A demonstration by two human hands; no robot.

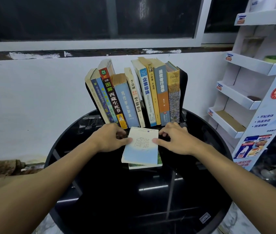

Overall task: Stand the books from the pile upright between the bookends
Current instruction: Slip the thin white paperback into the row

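Lying flat on the round black glass table [117, 200], a pile of two books is seen just in front of the row: a pale blue paperback [142, 149] on top and a green-edged book [137, 165] beneath it. Ten upright books [133, 98] are counted between two black bookends [183, 92], the left-hand ones leaning. Both arms are stretched forward. The paperback is gripped at its side edges, with the left hand [110, 137] and right hand [176, 137] each laying a thumb on the cover, fingers curled alongside.
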